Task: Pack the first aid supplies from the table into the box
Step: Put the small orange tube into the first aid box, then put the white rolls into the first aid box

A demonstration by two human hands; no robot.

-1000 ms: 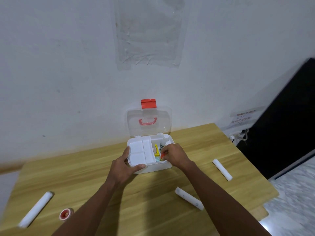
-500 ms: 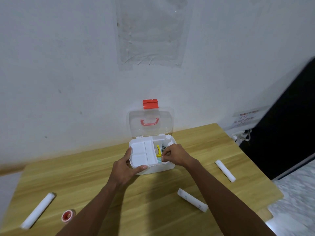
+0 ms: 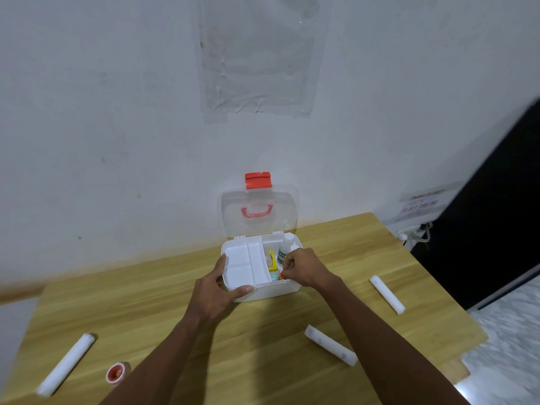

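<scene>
A white first aid box (image 3: 271, 292) stands open on the wooden table, its clear lid (image 3: 260, 211) with red latch upright against the wall. A white divided tray (image 3: 244, 266) fills its left half. In the right half sit a white bottle (image 3: 285, 247), a yellow packet (image 3: 273, 261) and a teal item. My left hand (image 3: 217, 289) grips the box's front left corner. My right hand (image 3: 304, 268) reaches into the right half, fingers pinched on a small orange-red item (image 3: 282, 276). Three white bandage rolls lie on the table: left (image 3: 65, 365), front right (image 3: 331, 344), far right (image 3: 387, 293).
A small tape roll with a red core (image 3: 117, 373) lies at the front left near the table edge. The wall is directly behind the box. A dark panel (image 3: 496, 206) and a power strip with cables (image 3: 415, 230) are at the right, beyond the table edge.
My right hand has shifted a little inside the box's right compartment, still holding the small orange-red item. My left hand stays on the box's corner. The view has drifted slightly.
</scene>
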